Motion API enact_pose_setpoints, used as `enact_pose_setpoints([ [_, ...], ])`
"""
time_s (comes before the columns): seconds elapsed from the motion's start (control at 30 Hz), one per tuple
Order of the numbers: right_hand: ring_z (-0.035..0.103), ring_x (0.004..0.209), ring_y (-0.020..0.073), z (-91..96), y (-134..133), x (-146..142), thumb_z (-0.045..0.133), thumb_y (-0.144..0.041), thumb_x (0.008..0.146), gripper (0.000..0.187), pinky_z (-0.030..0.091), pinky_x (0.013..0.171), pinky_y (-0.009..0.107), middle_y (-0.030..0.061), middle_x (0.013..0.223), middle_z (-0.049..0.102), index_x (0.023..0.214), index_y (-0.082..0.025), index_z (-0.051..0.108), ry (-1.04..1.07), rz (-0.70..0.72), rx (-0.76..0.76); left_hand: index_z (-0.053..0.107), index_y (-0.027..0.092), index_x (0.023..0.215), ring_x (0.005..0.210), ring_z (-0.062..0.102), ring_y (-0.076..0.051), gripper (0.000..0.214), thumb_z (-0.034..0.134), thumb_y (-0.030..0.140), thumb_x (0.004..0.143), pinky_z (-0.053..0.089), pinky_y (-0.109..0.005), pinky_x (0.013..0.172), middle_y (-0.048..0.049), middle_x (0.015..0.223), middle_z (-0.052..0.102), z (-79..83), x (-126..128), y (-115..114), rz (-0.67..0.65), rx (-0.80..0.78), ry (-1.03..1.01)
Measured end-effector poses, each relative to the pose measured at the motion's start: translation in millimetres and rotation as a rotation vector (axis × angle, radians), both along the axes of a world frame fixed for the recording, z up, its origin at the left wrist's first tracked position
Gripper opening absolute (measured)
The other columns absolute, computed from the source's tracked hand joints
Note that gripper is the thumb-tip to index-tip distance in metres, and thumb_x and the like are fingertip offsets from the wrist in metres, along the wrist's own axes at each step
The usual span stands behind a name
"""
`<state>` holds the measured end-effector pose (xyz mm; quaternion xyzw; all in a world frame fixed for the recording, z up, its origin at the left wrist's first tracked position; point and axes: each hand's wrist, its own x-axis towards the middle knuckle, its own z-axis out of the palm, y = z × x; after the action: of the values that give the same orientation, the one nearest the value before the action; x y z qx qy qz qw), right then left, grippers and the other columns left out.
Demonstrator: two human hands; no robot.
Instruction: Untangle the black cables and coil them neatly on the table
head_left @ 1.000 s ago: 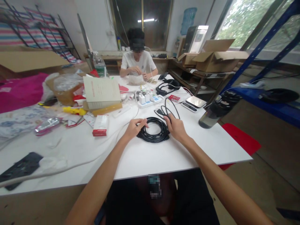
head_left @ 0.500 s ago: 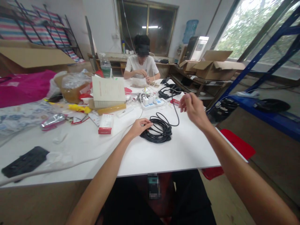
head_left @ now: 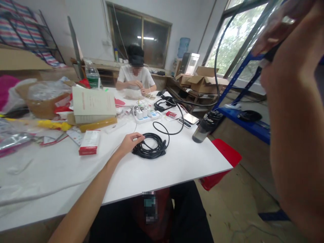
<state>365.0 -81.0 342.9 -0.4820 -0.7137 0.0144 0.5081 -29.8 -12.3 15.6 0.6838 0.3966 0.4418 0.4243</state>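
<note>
On the white surface [head_left: 177, 162], the left hand [head_left: 129, 141] presses the coiled black cable [head_left: 150, 150], fingers loose; the right hand [head_left: 283, 27], up high, pinches its end.

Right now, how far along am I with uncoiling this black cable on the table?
Partly done. One length of the black cable is already pulled free, rising from the table up to your raised right hand, which grips its end close to the camera. Your left hand presses on the coil. Several loops lie stacked there, so most of the cable is not yet paid out.
</note>
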Motion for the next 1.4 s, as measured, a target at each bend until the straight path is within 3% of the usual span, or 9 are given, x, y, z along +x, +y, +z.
enact_pose_setpoints([
  [0.13,0.077,0.086,0.0199,-3.5,-5.8,-32.6,0.025,-0.094,0.094,0.086,0.061,0.064,0.035,0.0039,0.096,0.066,0.129,-0.026,0.062,-0.005,-0.046,0.034,0.082,0.021,0.094,0.086,0.072,-0.024,0.047,0.079,0.067,0.085,0.055,-0.032,0.079,-0.0065,0.093,0.082,0.6,0.0,-0.4,0.006,-0.007,-0.026],
  [0.23,0.073,0.082,0.0193,-35.2,-12.6,-77.4,0.016,-0.091,0.097,0.083,0.060,0.065,0.036,0.0046,0.098,0.066,0.130,-0.029,0.060,0.090,0.010,0.130,0.081,0.020,0.093,0.082,0.071,-0.022,0.047,0.080,0.067,0.084,0.055,-0.032,0.078,-0.0057,0.089,0.080,0.3,1.0,-1.1,0.026,-0.016,-0.069],
  [0.43,0.066,0.093,0.0216,-170.8,-8.3,-141.8,0.024,-0.067,0.112,0.061,0.055,0.085,0.036,0.0082,0.099,0.069,0.103,-0.022,0.064,-0.338,0.394,-0.199,0.077,0.019,0.099,0.075,0.068,-0.020,0.048,0.083,0.063,0.080,0.051,-0.032,0.071,-0.0037,0.083,0.077,0.3,1.1,-2.6,0.096,-0.055,-0.165],
  [0.57,0.068,0.096,0.0226,-261.1,-0.9,-166.3,0.031,-0.039,0.115,0.040,0.052,0.089,0.036,0.0147,0.119,0.069,0.116,-0.018,0.065,-0.667,0.310,-0.324,0.076,0.019,0.102,0.073,0.065,-0.018,0.041,0.083,0.054,0.082,0.048,-0.031,0.071,-0.0015,0.078,0.074,-0.6,0.0,-2.6,0.089,-0.092,-0.203],
  [0.67,0.072,0.096,0.0249,-297.1,-1.3,-179.4,0.029,-0.030,0.115,0.038,0.050,0.087,0.036,0.0151,0.116,0.073,0.128,-0.015,0.061,-0.733,0.184,-0.451,0.077,0.018,0.102,0.070,0.062,-0.017,0.037,0.081,0.049,0.083,0.047,-0.030,0.069,0.0004,0.074,0.069,-3.3,0.2,-0.5,0.069,-0.081,-0.207],
  [0.83,0.074,0.108,0.0307,-300.9,7.3,-185.9,0.034,-0.053,0.115,0.047,0.047,0.086,0.036,0.0145,0.119,0.077,0.121,-0.017,0.063,-0.730,0.131,-0.524,0.077,0.018,0.100,0.087,0.069,-0.020,0.031,0.076,0.046,0.088,0.052,-0.032,0.084,-0.0045,0.091,0.076,-7.6,2.6,5.2,0.059,-0.010,-0.193],
  [1.03,0.074,0.090,0.0280,-278.3,24.4,-175.8,0.032,-0.044,0.116,0.034,0.034,0.067,0.034,0.0119,0.103,0.078,0.118,-0.018,0.055,-0.732,-0.044,-0.525,0.075,0.019,0.102,0.097,0.072,-0.023,0.037,0.070,0.054,0.095,0.054,-0.036,0.094,-0.0071,0.099,0.078,-9.7,4.9,7.4,0.066,0.031,-0.138],
  [1.23,0.068,0.084,0.0229,-292.4,-0.2,-170.3,0.032,-0.041,0.117,0.034,0.038,0.075,0.034,0.0092,0.098,0.073,0.106,-0.020,0.056,-0.883,0.163,-0.131,0.073,0.017,0.113,0.105,0.072,-0.025,0.058,0.053,0.071,0.101,0.056,-0.036,0.093,-0.0105,0.107,0.076,-11.1,5.4,10.5,0.140,-0.016,-0.224],
  [1.4,0.066,0.082,0.0210,-320.3,-14.1,-170.8,0.040,-0.040,0.115,0.031,0.042,0.083,0.036,0.0068,0.095,0.072,0.105,-0.018,0.060,-0.934,0.251,0.047,0.069,0.018,0.128,0.123,0.071,-0.030,0.052,0.072,0.057,0.094,0.054,-0.045,0.109,-0.0168,0.134,0.074,-15.0,4.5,8.2,0.094,0.000,-0.130],
])
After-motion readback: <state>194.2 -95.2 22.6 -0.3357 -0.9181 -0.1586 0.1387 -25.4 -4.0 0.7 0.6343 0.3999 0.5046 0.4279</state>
